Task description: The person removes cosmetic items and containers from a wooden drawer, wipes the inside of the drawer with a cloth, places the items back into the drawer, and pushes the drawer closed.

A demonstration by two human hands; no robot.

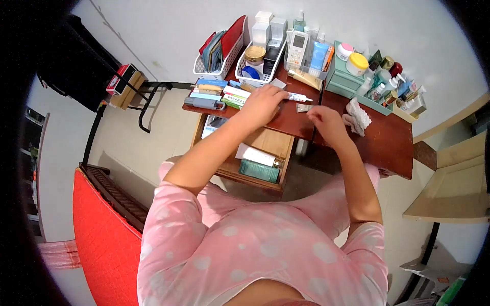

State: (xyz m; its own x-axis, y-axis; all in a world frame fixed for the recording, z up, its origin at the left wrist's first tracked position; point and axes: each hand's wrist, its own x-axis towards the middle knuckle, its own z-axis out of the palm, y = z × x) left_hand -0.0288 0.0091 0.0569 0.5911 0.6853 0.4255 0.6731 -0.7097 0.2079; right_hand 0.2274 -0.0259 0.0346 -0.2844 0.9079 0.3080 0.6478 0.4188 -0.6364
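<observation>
My left hand (263, 105) is over the middle of the dark red table, its fingers closed round a slim white tube (298, 97) whose tip points right. Just right of it, my right hand (328, 124) hovers at the table's front part with fingers curled; whether anything is between them is too small to tell. A small pale packet (304, 108) lies between the two hands. Beside my left wrist are green-and-white boxes (234, 100). A crumpled white lace cloth (357, 117) lies to the right of my right hand.
White baskets (213, 75) with pouches and jars stand at the back left. A green organizer (343, 81) with bottles is at the back right. Below the table an open drawer (219, 171) holds a white tube and a green box. A red padded surface (104, 239) is at left.
</observation>
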